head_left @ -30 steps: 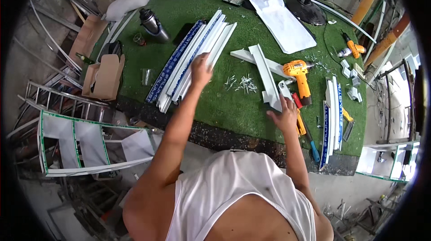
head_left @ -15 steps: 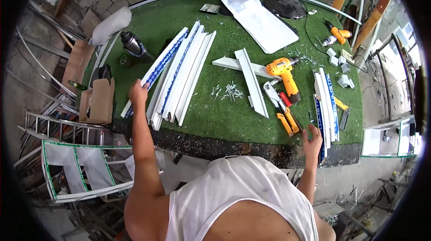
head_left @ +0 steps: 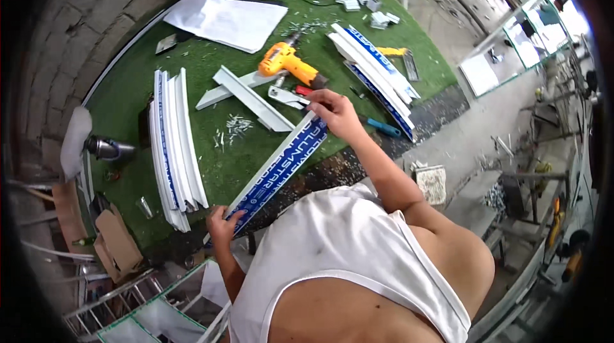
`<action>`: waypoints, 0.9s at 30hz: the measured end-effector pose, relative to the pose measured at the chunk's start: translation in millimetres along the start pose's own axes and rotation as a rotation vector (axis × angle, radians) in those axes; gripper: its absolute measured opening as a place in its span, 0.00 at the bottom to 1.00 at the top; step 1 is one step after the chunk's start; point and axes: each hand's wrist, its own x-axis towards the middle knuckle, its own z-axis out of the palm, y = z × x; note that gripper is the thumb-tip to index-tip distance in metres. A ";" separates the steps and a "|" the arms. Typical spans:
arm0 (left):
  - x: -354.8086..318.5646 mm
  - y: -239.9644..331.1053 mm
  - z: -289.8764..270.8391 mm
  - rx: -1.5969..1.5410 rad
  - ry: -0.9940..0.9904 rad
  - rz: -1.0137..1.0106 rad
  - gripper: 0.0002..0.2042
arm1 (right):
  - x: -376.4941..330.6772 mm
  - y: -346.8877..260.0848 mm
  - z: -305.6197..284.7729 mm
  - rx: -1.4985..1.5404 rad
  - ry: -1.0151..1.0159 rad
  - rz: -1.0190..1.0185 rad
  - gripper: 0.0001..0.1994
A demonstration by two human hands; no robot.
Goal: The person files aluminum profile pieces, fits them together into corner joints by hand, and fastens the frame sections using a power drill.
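Observation:
I hold a long white profile strip with a blue printed film at both ends, slanting across the front edge of the green-covered table. My left hand grips its near end by the table's edge. My right hand grips its far end, close to an orange power drill and a small metal bracket. A stack of similar white strips lies to the left of my left hand.
Two crossed white profile pieces and loose screws lie mid-table. More blue-and-white strips lie at the right, a white sheet at the back. A metal flask and cardboard sit left. A glazed frame stands below.
The view has swung to the left. Both hands have come together on one blue-filmed strip, lifted off the left stack and now lying slanted along the table's front edge.

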 end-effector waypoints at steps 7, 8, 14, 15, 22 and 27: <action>34.6 63.4 54.1 0.040 -0.194 0.141 0.21 | -72.7 44.7 -39.2 -0.572 0.063 0.249 0.09; 40.6 78.1 71.8 0.092 -0.209 0.243 0.24 | -84.1 43.8 -40.7 -0.627 0.094 0.223 0.09; 63.9 134.9 167.4 0.167 -0.280 0.740 0.32 | -122.6 48.7 -71.1 -0.789 0.318 0.068 0.07; 64.6 137.3 170.7 0.168 -0.295 0.761 0.32 | -127.0 50.2 -74.7 -0.790 0.344 0.075 0.07; 64.5 141.5 175.7 0.243 -0.195 0.831 0.31 | -123.7 77.8 -69.9 -1.054 0.295 -0.114 0.08; 63.7 139.8 176.4 0.207 -0.179 0.822 0.30 | -116.3 80.1 -64.4 -1.161 0.284 -0.178 0.08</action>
